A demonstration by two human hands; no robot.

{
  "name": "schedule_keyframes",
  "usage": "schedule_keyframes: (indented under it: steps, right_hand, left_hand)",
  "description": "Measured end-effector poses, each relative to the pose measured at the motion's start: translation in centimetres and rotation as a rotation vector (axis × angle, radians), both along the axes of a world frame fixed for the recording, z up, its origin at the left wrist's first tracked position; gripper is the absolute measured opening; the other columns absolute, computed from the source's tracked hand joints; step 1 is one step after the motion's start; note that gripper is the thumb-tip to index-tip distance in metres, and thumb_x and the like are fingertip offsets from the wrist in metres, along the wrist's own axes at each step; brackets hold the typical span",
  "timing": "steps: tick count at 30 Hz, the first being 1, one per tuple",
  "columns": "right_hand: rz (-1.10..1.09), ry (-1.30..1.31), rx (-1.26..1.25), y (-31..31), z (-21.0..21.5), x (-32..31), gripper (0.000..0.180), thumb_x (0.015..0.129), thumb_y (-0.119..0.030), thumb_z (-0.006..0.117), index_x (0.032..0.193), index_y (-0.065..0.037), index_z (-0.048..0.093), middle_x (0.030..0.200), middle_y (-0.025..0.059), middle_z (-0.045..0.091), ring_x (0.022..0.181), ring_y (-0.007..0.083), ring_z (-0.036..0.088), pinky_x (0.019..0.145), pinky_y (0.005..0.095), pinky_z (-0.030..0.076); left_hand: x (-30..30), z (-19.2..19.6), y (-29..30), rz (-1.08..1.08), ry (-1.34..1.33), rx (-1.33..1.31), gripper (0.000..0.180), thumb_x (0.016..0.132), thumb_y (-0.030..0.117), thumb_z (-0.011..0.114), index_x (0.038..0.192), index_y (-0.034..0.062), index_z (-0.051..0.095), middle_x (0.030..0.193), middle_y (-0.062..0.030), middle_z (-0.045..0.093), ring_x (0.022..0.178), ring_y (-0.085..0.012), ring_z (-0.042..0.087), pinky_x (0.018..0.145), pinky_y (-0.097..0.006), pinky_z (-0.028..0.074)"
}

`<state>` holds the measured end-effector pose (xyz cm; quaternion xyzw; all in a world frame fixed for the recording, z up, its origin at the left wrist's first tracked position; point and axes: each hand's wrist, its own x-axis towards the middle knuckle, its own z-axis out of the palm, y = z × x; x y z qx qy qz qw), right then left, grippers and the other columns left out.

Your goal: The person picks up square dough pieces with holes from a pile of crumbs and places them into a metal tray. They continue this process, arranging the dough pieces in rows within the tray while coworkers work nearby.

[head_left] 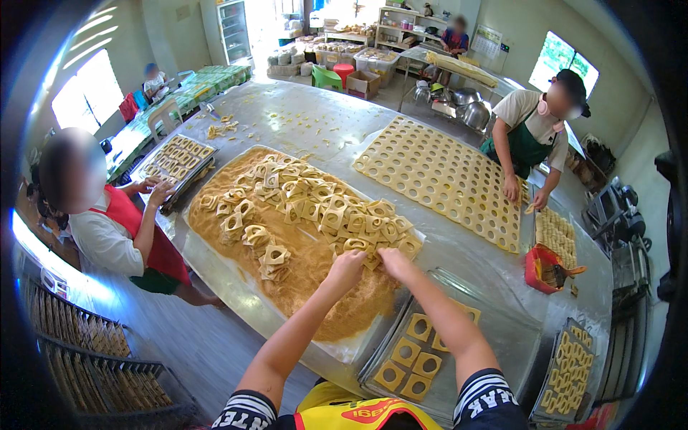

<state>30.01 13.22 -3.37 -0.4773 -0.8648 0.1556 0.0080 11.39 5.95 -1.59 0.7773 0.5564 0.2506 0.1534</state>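
Observation:
My left hand [348, 266] and my right hand [393, 262] are close together at the near right end of a heap of square dough pieces [333, 215] with round holes. The fingers of both hands are bent and closed on dough pieces at the heap's edge; exactly how many each holds is hidden. Under the heap spreads a bed of light-brown powder [351, 308] on a pale sheet. Below my right forearm, a metal tray [502, 322] carries flat dough squares [405, 351] with holes, laid in rows, partly covered by the arm.
A large dough sheet [444, 183] punched with holes lies across the metal table [287, 107]. One co-worker [530, 129] handles dough at its right; another [132, 236] works at a filled tray [175, 159] on the left. A red container [534, 271] and another tray [566, 369] stand right.

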Motion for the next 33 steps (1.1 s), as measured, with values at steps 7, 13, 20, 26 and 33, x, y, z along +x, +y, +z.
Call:
schedule_keyframes:
  steps: [7,13,20,26,33]
  right_hand:
    - [-0.011,-0.117,0.172,-2.9,0.6,-0.6,0.026,0.081,-0.005,0.059,0.106,-0.001,0.059,0.093,0.0192,0.068,0.088,0.0334,0.067,0.075,0.0404,0.053]
    - [-0.172,0.577,-0.652,-0.9,3.8,0.6,0.036,0.08,-0.012,0.064,0.115,-0.005,0.061,0.091,0.0051,0.069,0.079,0.0153,0.064,0.069,0.0317,0.052]
    - [-0.03,0.46,-0.352,-3.9,3.6,-0.6,0.041,0.08,-0.013,0.06,0.121,-0.005,0.058,0.097,0.0104,0.068,0.085,0.02,0.065,0.076,0.0312,0.052]
    - [0.232,0.162,0.11,-9.2,1.1,-4.0,0.031,0.076,-0.007,0.058,0.106,-0.004,0.063,0.096,0.0167,0.068,0.089,0.0304,0.066,0.079,0.0382,0.053]
    - [-0.215,0.714,-0.832,-4.5,1.5,-3.8,0.025,0.081,-0.001,0.064,0.105,-0.005,0.059,0.09,0.0089,0.066,0.083,0.0244,0.068,0.075,0.0361,0.055]
  left_hand:
    - [0.1,-2.1,2.3,-0.162,0.303,0.238,0.022,0.078,0.018,0.068,0.1,0.0155,0.066,0.106,-0.0029,0.062,0.112,-0.0258,0.053,0.091,-0.043,0.042]
    - [-2.3,1.3,-0.1,0.05,-0.454,-0.134,0.018,0.088,0.015,0.061,0.1,0.0033,0.068,0.087,-0.0141,0.069,0.082,-0.0338,0.065,0.071,-0.035,0.05]
    - [-8.6,3.2,-8.1,0.421,-0.069,-0.158,0.026,0.087,0.011,0.059,0.109,-0.0002,0.065,0.096,-0.0219,0.066,0.091,-0.0388,0.063,0.08,-0.043,0.05]
    - [-4.9,1.4,-10.1,0.272,-0.045,-0.039,0.028,0.083,0.013,0.062,0.108,0.0008,0.062,0.095,-0.0223,0.067,0.094,-0.0362,0.063,0.083,-0.043,0.05]
    - [-4.9,1.0,-7.6,0.445,-0.387,-0.352,0.037,0.081,0.015,0.066,0.114,0.0018,0.055,0.091,-0.0153,0.067,0.078,-0.0272,0.065,0.072,-0.039,0.053]
